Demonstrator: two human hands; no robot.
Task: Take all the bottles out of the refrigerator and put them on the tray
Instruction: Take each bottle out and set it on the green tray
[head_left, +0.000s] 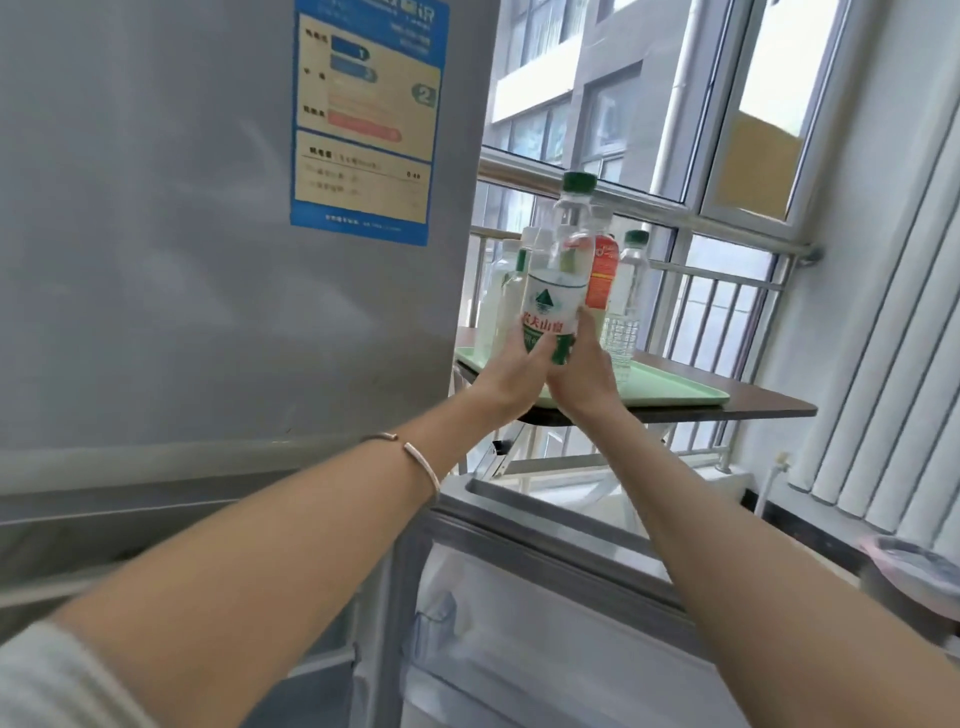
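Both hands, left (511, 364) and right (584, 364), grip a green-capped water bottle (558, 280) above the green tray (675, 392), so setting it upright among the bottles there (626, 291) likely comes next.

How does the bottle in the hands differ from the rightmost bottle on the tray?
The left hand and right hand grip the held bottle; the tray bottle stands free on the tray. The held bottle has a white-and-green label; the tray bottle shows none. Both have green caps.
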